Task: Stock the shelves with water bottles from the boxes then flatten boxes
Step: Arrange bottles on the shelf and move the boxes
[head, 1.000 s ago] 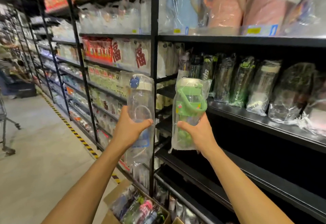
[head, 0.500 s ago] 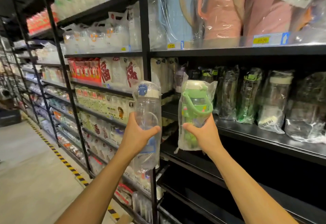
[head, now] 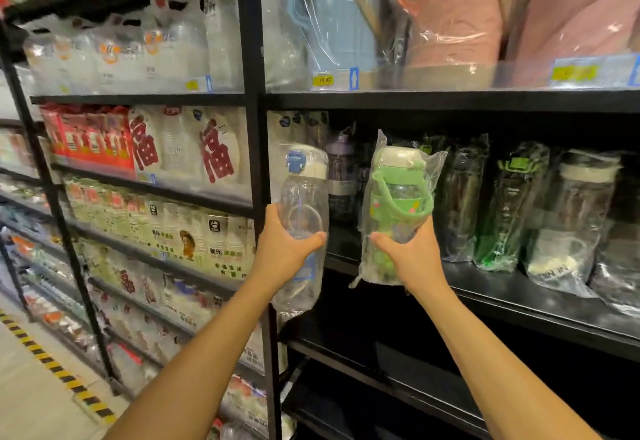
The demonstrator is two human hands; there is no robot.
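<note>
Fingers: left hand grips clear bottle, right hand green bottle; wrapped bottles crowd shelf behind.

clear bottle: transparent glossy plastic, opaque plastic cap, thin film wrap
green bottle: clear plastic body, soft-looking green sleeve and strap, crinkly glossy film bag
shelf: black painted metal, smooth, satin sheen
upright post: same black metal, matt
shelved bottles: shiny wrinkled film bags
floor: smooth, dull
</note>
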